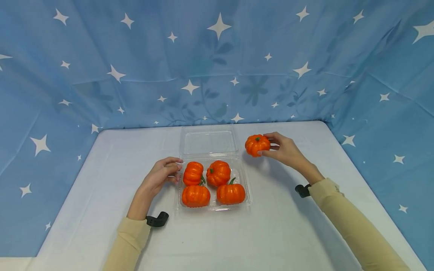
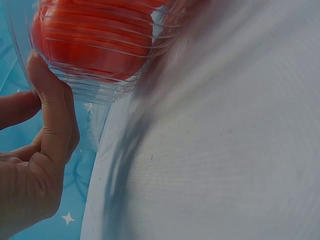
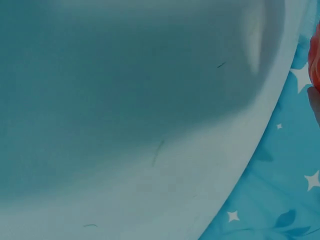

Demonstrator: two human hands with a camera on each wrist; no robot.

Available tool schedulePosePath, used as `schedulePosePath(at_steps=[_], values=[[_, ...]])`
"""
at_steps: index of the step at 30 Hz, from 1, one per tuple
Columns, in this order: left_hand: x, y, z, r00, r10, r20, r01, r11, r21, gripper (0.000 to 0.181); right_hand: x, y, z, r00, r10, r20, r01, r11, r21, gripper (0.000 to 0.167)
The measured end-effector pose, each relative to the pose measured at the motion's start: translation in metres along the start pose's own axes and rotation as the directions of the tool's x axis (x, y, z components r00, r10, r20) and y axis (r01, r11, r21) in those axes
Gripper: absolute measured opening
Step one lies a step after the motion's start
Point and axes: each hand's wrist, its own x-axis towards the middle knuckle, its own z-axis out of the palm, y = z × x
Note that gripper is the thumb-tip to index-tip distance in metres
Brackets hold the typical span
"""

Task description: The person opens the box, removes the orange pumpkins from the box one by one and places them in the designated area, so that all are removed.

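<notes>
In the head view, your right hand (image 1: 284,150) pinches a glossy, ribbed orange pumpkin (image 1: 257,145) above the worktop (image 1: 281,233), toward its far edge, and your left hand (image 1: 161,175) reaches the left side of a thin, clear plastic box (image 1: 241,169) bearing four more pumpkins (image 1: 218,174). The left wrist view shows your thumb and finger pinching the box's rim, its ridged wall blurring the contents. The right wrist view cuts off your pumpkin and fingertip.
</notes>
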Motion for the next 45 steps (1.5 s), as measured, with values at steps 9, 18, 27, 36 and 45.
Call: schedulePosePath(at_steps=[9, 18, 27, 36, 45], values=[[0.000, 0.001, 0.000, 1.000, 0.000, 0.004, 0.000, 1.000, -0.016, 0.041, 0.013, 0.022, 0.002, 0.994, 0.111, 0.020, -0.109, 0.990, -0.084, 0.063], [0.000, 0.003, -0.001, 1.000, -0.008, -0.002, 0.007, 0.999, -0.042, 0.041, 0.021, 0.033, 0.008, 0.981, 0.190, 0.034, -0.187, 0.980, -0.065, 0.067], [0.002, 0.002, 0.000, 1.000, 0.005, -0.006, -0.005, 1.000, -0.024, 0.040, 0.022, 0.035, 0.013, 0.985, 0.172, 0.022, -0.170, 0.982, -0.088, 0.072], [0.001, 0.002, -0.002, 1.000, 0.000, -0.014, 0.000, 1.000, -0.021, 0.040, 0.021, 0.033, 0.016, 0.987, 0.150, 0.050, -0.145, 0.985, -0.092, 0.091], [0.000, 0.002, -0.002, 1.000, 0.005, -0.010, -0.006, 1.000, -0.021, 0.040, 0.001, 0.016, 0.014, 0.997, 0.051, -0.057, -0.058, 0.991, -0.121, 0.089]])
